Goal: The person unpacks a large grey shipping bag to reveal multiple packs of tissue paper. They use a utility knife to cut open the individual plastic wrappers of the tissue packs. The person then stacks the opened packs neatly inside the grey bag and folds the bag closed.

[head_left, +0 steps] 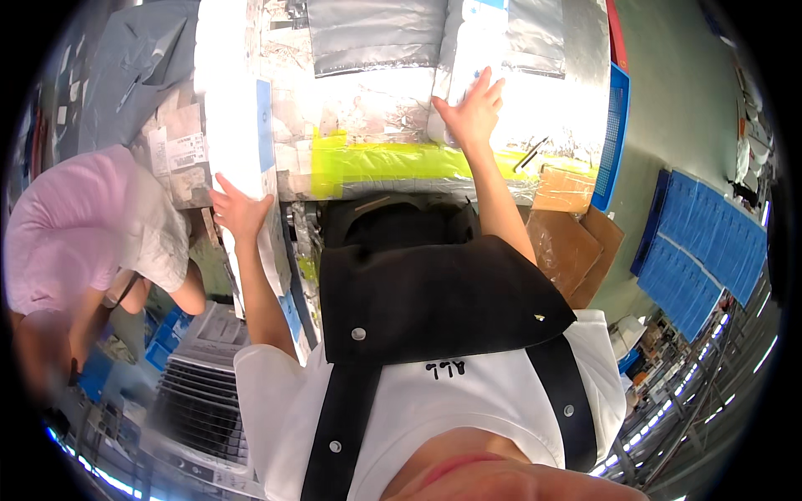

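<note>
My left hand (241, 210) lies with its fingers apart on a long white piece (230, 100) that carries a blue strip and stretches along the table's left side. Farther right, my right hand (474, 113) is spread out, resting against a shorter white, padded-looking bundle (451, 83). Between and beyond the hands are a grey plastic packet (376, 37) and a second grey packet (535, 37), both partly cut off by the top of the picture. A black pen (532, 155) lies right of my right wrist. Strong glare washes out much of the white surfaces.
Yellow-green tape (393, 163) runs along the worn table's near edge. A blue basket (614, 134) and brown cardboard (568, 242) are at its right end. At left, a person in a pink top (75, 221) bends over beside a grey slatted machine (200, 401).
</note>
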`<state>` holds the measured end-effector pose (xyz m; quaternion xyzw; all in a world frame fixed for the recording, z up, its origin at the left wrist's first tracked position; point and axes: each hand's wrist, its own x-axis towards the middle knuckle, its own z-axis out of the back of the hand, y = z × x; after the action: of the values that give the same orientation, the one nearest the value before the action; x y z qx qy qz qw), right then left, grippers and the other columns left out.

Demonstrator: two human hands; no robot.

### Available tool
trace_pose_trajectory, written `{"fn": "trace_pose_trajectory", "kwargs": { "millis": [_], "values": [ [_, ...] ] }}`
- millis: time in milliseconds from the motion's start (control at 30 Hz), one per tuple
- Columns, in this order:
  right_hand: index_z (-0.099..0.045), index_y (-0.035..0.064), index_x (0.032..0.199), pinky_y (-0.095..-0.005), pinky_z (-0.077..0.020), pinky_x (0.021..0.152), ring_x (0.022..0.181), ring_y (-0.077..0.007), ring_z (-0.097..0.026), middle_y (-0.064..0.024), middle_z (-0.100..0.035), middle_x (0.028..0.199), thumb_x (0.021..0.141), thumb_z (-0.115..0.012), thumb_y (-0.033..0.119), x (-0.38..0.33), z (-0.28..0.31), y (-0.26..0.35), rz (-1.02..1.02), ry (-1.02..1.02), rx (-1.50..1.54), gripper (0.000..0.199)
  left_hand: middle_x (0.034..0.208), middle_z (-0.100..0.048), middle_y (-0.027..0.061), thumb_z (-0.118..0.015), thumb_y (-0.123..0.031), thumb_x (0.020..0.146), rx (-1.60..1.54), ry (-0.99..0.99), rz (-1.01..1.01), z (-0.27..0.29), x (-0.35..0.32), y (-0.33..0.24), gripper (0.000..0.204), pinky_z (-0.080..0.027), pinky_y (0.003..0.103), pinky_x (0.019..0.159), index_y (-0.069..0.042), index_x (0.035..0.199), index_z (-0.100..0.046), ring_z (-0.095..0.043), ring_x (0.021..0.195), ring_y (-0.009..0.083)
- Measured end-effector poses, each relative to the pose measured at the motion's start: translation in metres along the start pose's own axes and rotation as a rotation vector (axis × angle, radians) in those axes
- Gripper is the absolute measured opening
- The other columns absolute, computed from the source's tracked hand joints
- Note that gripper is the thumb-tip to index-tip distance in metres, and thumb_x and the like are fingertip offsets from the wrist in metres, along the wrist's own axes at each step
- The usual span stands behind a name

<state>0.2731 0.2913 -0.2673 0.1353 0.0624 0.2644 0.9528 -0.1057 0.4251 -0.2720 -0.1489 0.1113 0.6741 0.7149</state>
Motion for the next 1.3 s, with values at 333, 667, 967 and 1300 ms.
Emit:
{"fn": "trace_pose_trajectory", "kwargs": {
  "millis": [333, 667, 967, 1300],
  "values": [
    [-0.004, -0.0033, 0.14, -0.0355, -0.0434, 0.089, 0.112, -0.0275, -0.05, -0.0239, -0.052, 0.117, 0.065, -0.075, 0.015, 0.041, 0.035, -0.11, -0.163, 0.454, 0.876, 0.105, 0.133, -0.033, 0.0245, -0.078, -0.03, 0.056, -0.296, 0.029, -0.221, 0.033, 0.068, 0.007, 0.112, -0.03, 0.044, 0.101, -0.007, 0.141, -0.01, -0.037, 0.121, 0.0371],
    [-0.014, 0.0025, 0.141, -0.034, -0.0383, 0.075, 0.101, -0.0217, -0.053, -0.0144, -0.057, 0.109, 0.067, -0.074, 0.027, 0.031, 0.012, -0.171, -0.205, 0.422, 0.994, 0.099, 0.119, -0.051, 0.0119, -0.066, -0.016, 0.07, -1.521, 1.08, -0.189, 0.088, 0.057, -0.072, 0.071, -0.046, 0.037, 0.089, -0.003, 0.132, -0.034, -0.054, 0.104, 0.0248],
    [-0.019, 0.0028, 0.14, -0.0361, -0.0422, 0.08, 0.094, -0.0232, -0.057, -0.0175, -0.055, 0.11, 0.07, -0.074, 0.032, 0.015, 0.025, -0.144, -0.203, 0.456, 0.937, 0.094, 0.122, -0.051, 0.0158, -0.055, -0.03, 0.086, -1.6, 0.514, -0.297, 0.02, 0.04, -0.214, 0.058, -0.036, 0.044, 0.095, -0.004, 0.133, -0.033, -0.047, 0.114, 0.0253],
    [-0.019, -0.0048, 0.137, -0.034, -0.0448, 0.088, 0.099, -0.027, -0.057, -0.0246, -0.052, 0.115, 0.068, -0.075, 0.024, -0.001, 0.029, -0.139, -0.12, 0.389, 1.005, 0.094, 0.083, -0.063, 0.014, -0.051, -0.004, 0.083, -1.295, 0.237, -0.071, -0.142, -0.009, -0.184, 0.024, -0.052, 0.027, 0.062, 0.005, 0.104, -0.053, -0.062, 0.074, 0.0185]
  ]
}}
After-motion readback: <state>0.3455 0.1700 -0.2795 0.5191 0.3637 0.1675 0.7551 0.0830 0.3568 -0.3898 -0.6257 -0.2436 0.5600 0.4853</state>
